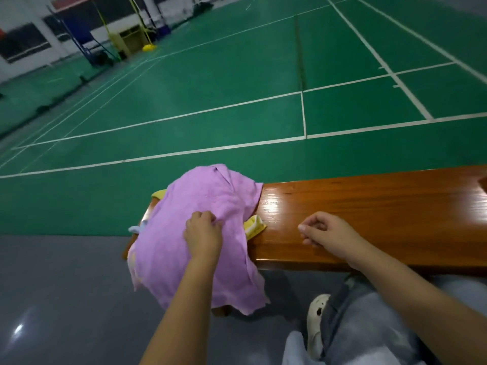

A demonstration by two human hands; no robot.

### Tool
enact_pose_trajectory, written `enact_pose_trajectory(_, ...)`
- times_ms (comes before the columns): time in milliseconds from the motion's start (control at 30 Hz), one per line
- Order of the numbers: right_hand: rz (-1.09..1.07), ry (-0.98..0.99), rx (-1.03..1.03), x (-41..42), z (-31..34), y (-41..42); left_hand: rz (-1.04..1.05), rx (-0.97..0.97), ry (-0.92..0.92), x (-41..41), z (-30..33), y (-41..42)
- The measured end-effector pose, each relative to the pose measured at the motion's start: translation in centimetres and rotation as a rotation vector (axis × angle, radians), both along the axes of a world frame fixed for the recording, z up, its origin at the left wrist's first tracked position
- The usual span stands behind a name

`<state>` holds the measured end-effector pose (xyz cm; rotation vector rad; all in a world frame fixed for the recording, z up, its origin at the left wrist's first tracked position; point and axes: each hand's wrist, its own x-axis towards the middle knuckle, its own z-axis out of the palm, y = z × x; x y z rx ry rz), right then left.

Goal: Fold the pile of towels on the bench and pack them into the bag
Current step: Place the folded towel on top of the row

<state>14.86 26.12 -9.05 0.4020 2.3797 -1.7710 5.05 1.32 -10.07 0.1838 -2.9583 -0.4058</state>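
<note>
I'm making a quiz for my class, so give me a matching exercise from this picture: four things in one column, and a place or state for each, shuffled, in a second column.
Things:
1. crumpled purple towel
2. yellow towel
3. left hand
4. right hand

Places or states:
A. over bare bench wood, holding nothing
B. pinching purple cloth
C. draped over the end of the glossy brown wooden bench
D. peeking out from under the purple one

Pairs: 1-C, 2-D, 3-B, 4-A

Yellow towel (255,225) mostly under purple towel (210,201)
</note>
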Motion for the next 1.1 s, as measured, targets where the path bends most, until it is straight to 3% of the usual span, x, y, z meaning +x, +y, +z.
enact_pose_trajectory(300, -0.013, -0.051, -0.013, 0.1, -1.4, 0.1, -0.061, 0.240, 0.139, 0.6, 2.1, -1.0)
enact_pose_trajectory(633, 0.280, 0.141, -0.030, -0.8, 0.0, -3.0, -0.310, 0.648, 0.418, 4.7, 10.4, 4.7)
enact_pose_trajectory(867, 0.101, 0.279, 0.002, -0.5, 0.0, 1.9, -0.455, 1.060, 0.244, 7.3, 14.1, 10.1)
enact_pose_trajectory(967, 0.040, 0.209, -0.004, 1.0, -0.5, 6.2, -0.530, 1.138, 0.149, 8.1, 14.3, 12.8)
enact_pose_trajectory(1100, -0.232, 0.193, -0.059, 3.8, 1.0, 13.4, -0.554, 1.262, 0.015, 7.9, 13.5, 17.2)
